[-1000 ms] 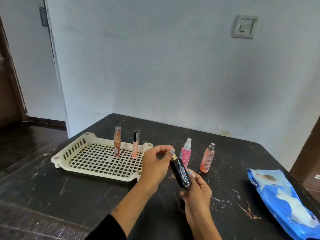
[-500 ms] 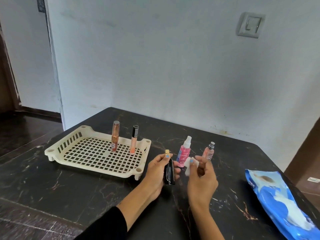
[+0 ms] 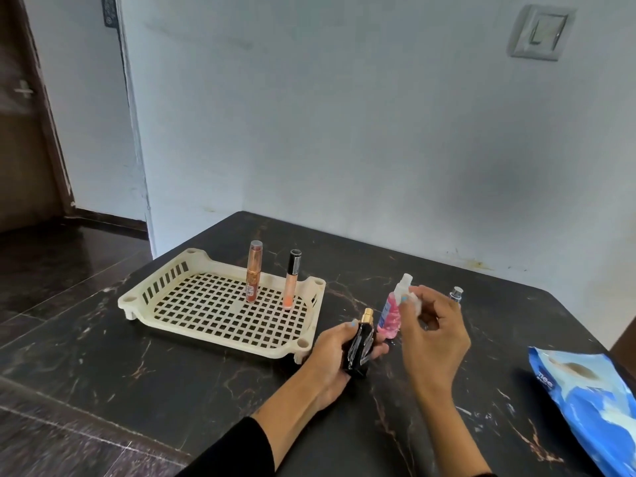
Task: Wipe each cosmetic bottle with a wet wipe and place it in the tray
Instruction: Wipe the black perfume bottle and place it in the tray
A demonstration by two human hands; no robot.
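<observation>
My left hand grips a black bottle with a gold cap, held upright just off the near right corner of the cream lattice tray. My right hand pinches a small folded white wet wipe between thumb and fingers, above and to the right of the black bottle. Two slim tubes stand in the tray: a copper one and a peach one with a black cap. Behind my hands a pink spray bottle stands on the table. Only the silver cap of another bottle shows past my right hand.
A blue wet-wipe pack lies at the table's right edge. The dark marble table ends against a pale wall behind. The floor drops away on the left, past the tray, toward a brown door.
The black bottle went from tilted between both hands to upright in my left hand alone. My right hand came off it and lifted with the wipe.
</observation>
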